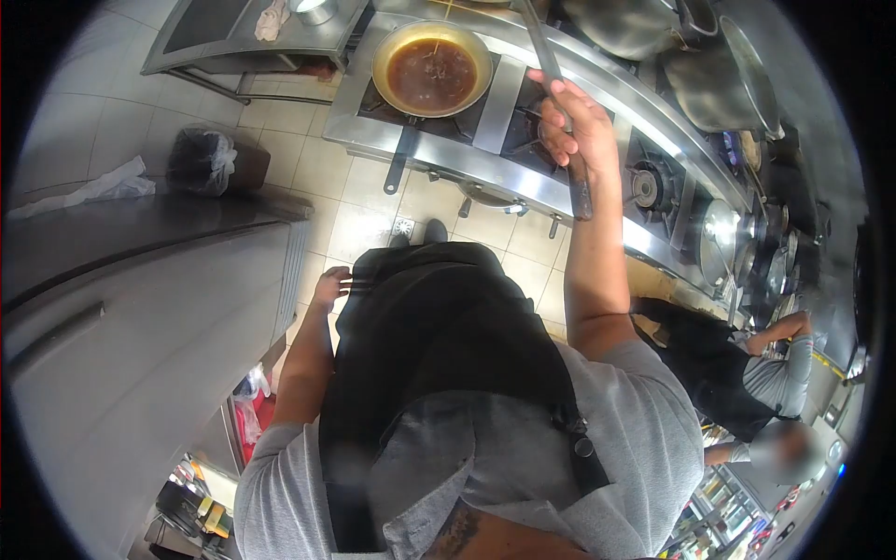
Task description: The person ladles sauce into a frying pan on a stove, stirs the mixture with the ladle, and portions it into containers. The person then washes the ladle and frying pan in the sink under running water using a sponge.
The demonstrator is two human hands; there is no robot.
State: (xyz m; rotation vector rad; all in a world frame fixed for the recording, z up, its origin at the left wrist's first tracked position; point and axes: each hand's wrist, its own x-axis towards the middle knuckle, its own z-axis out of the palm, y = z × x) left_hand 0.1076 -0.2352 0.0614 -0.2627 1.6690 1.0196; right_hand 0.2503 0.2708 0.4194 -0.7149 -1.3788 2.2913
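My right hand (581, 121) is raised over the stove, its fingers wrapped round a long dark utensil handle (544, 45). The far end of that handle runs out at the top of the view, so its head is hidden. To the left of this hand, a frying pan (381, 70) with brown liquid (429, 79) in it sits on a burner. The pan's black handle (399, 161) sticks out over the stove's front edge, untouched. My left hand (333, 283) hangs low beside my black apron, fingers loosely apart and holding nothing.
The steel stove (509, 103) curves away to the right, with a bare burner (646, 187) and large pots (714, 84) behind. A co-worker (719, 369) stands at the right. On the left are a steel counter (140, 238), a bin (201, 161) and a side table (210, 42).
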